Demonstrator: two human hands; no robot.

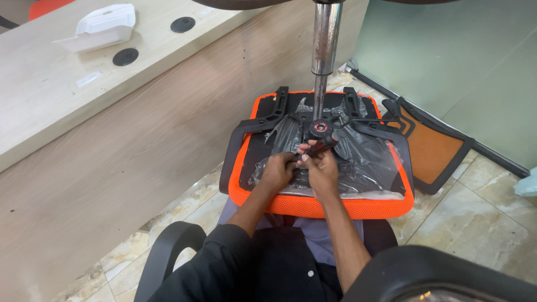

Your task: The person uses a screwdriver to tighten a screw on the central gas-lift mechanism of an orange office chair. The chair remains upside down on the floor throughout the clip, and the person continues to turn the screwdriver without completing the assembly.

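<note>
Fingers (295, 160) of both hands meet at the underside of an upturned orange seat (313, 207) — the right hand (323, 170) grasps a screwdriver (323, 142), the left hand (278, 170) pinches something too small to tell. Crinkled plastic wrap (363, 156) covers the seat, a steel column (324, 39) rises behind it — the seat rests on the person's lap.

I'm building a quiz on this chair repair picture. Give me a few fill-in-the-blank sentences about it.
1. The upturned chair seat has a mesh edge coloured ____.
2. The right hand holds a ____ with a red and black handle.
3. The white foam box sits on the wooden ____.
4. The left hand rests on the clear plastic ____ over the seat.

Missing words: orange; screwdriver; desk; wrap
</note>
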